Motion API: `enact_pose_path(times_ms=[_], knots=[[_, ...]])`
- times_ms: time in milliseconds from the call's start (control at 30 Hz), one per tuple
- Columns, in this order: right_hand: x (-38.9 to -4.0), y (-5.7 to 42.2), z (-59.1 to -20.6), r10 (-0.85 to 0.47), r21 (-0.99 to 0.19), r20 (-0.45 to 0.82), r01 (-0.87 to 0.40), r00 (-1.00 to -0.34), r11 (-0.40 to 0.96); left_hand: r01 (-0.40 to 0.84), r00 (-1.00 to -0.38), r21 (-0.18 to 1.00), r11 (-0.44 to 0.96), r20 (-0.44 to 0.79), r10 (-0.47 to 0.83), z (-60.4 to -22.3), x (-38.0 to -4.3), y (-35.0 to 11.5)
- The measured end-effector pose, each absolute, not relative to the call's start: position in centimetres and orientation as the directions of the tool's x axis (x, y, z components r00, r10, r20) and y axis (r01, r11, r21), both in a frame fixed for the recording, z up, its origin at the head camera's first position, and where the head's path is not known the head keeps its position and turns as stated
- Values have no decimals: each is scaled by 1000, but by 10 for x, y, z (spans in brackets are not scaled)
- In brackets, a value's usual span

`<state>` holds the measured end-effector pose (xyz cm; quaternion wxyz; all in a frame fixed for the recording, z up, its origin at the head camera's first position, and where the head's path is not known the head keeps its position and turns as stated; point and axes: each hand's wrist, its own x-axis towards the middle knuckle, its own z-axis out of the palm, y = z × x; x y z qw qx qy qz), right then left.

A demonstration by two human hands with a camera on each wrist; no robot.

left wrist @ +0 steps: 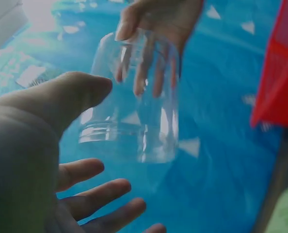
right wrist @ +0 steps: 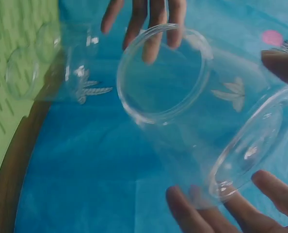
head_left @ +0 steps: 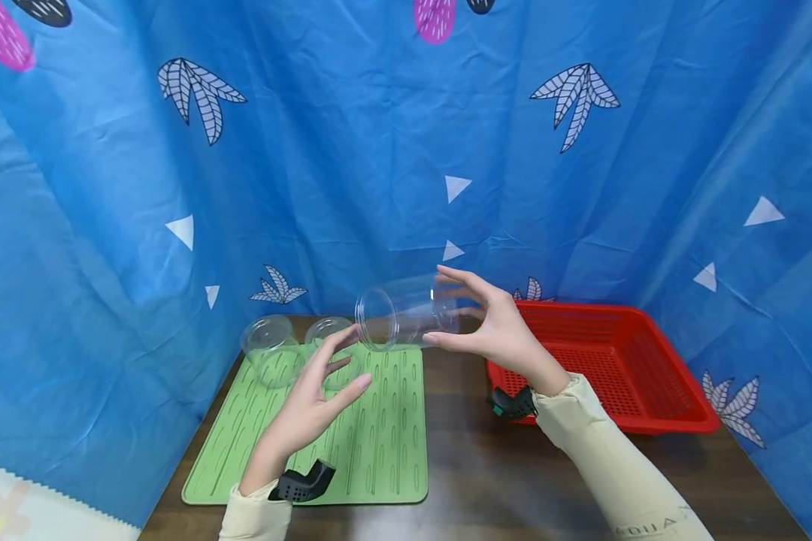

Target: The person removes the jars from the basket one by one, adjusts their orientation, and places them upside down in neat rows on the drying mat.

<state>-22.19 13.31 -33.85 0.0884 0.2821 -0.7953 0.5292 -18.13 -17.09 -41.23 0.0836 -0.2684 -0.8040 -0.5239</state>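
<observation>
A clear plastic cup [head_left: 409,314] is tilted onto its side in the air, its open rim toward the left. My right hand [head_left: 504,334] holds it round the base end, thumb below and fingers behind. Near the rim, my left hand [head_left: 311,406] has its thumb and fingers spread; in the left wrist view these fingers [left wrist: 110,191] look apart from the cup wall. Two more clear cups stand upside down at the back of a green mat [head_left: 392,443]: one cup [head_left: 271,353] at the left, the other cup [head_left: 328,328] partly behind my left fingers.
To the right sits a red plastic basket [head_left: 677,376] with a perforated bottom. Dark wooden table [head_left: 474,466] shows between mat and basket. A blue patterned curtain [head_left: 379,150] hangs behind and along both sides.
</observation>
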Motion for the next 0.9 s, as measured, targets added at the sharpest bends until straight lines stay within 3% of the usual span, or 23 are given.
enact_pose_path(times_ms=[533,700,900], knots=[[-276,95,-384,-403,-552,334,-523,-852,649,365,-905,510,779,392,167,-488,-165,-241],[-287,81,-398,-426,-490,271,-504,-863,711,250,-946,472,845,307,109,-503,-155,-267],[-298,69,-409,-445,-428,232,-502,-865,751,79,-994,487,870,104,32,-525,-139,-292]])
